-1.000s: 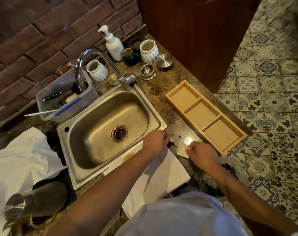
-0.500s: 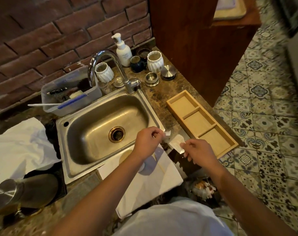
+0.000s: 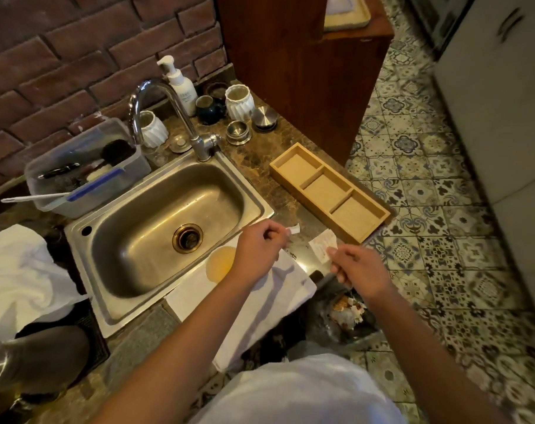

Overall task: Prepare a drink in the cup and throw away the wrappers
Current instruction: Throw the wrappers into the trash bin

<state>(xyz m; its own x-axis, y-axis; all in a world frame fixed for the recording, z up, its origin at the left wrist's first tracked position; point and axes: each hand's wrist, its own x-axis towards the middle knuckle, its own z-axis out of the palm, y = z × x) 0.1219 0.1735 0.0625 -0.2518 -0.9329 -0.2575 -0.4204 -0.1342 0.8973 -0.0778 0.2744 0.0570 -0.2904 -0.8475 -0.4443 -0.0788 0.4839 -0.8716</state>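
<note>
My left hand [image 3: 257, 249] pinches a torn strip [image 3: 293, 230]; my right hand [image 3: 359, 270] pinches the wrapper [image 3: 322, 246], both over the worktop [image 3: 260, 157] edge between sink [image 3: 174, 228] and wooden tray [image 3: 329, 191]. My left wrist partly hides the cup [image 3: 218, 264].

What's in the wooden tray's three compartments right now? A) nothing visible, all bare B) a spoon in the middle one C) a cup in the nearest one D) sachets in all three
A: all three compartments of the wooden tray show only bare wood, while the left hand pinches a torn strip and the right hand pinches the wrapper in front of it.
</note>
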